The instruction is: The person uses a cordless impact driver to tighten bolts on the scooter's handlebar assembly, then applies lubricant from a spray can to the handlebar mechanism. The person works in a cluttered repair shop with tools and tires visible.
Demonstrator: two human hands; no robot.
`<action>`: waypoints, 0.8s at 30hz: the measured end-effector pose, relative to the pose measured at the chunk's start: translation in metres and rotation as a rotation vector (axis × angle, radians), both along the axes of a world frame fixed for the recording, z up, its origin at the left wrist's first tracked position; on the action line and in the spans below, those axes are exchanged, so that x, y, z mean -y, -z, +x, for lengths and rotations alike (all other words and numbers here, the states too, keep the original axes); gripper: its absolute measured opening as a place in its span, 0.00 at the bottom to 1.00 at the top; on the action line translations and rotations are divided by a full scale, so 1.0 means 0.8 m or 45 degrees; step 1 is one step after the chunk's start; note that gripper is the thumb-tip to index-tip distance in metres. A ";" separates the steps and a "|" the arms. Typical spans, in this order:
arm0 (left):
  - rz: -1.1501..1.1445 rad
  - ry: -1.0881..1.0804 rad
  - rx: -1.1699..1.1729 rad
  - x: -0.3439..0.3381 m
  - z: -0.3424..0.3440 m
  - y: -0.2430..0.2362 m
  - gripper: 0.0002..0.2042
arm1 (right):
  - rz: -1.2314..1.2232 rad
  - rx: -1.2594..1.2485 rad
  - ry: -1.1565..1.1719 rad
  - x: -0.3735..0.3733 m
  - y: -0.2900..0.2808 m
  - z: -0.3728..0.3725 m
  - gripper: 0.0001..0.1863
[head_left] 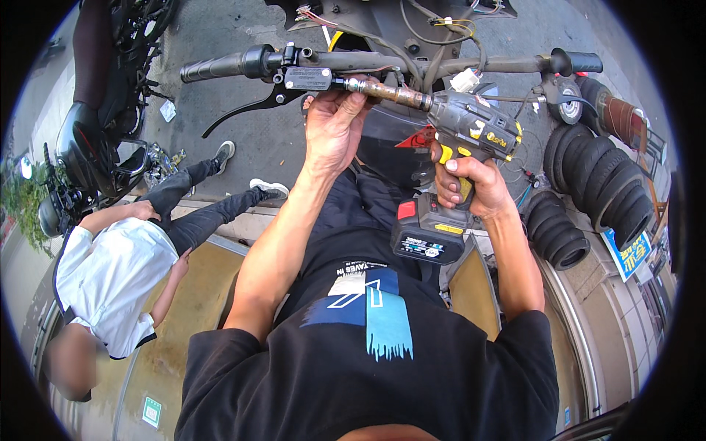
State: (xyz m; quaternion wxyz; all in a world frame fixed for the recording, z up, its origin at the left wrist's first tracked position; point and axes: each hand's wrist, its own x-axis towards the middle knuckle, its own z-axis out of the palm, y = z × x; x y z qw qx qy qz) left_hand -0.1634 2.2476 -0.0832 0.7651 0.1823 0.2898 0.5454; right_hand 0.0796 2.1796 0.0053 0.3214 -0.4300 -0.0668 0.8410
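The right hand there is wrapped round the driver; the left hand, nearly closed, pinches the socket just right of the reservoir; that socket lies left to right, along the bar's near side; lever close at left; a gap before the tyres at right

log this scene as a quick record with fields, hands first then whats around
left hand: the left hand pinches the rust-brown socket extension near its far end
right hand: the right hand grips the cordless impact wrench by its handle
battery: black battery pack below the handle
ahead: handlebar with black brake lever
left side: motorcycle, person in white shirt
right side: piled tyres
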 end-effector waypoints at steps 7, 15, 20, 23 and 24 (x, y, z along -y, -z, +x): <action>-0.022 0.030 -0.007 -0.002 -0.001 0.000 0.12 | -0.028 0.026 0.025 0.000 -0.004 -0.004 0.18; -0.005 0.053 0.017 -0.005 -0.002 -0.004 0.12 | -0.032 0.028 0.007 -0.001 -0.004 -0.003 0.18; -0.023 0.063 -0.004 -0.004 -0.003 -0.003 0.11 | -0.013 0.032 0.000 -0.002 -0.004 -0.002 0.18; -0.040 0.080 -0.012 -0.002 -0.005 -0.005 0.11 | 0.012 0.042 -0.019 -0.001 -0.002 -0.001 0.17; -0.047 0.089 -0.016 -0.002 -0.006 -0.007 0.11 | 0.024 0.047 -0.027 0.000 -0.001 -0.001 0.17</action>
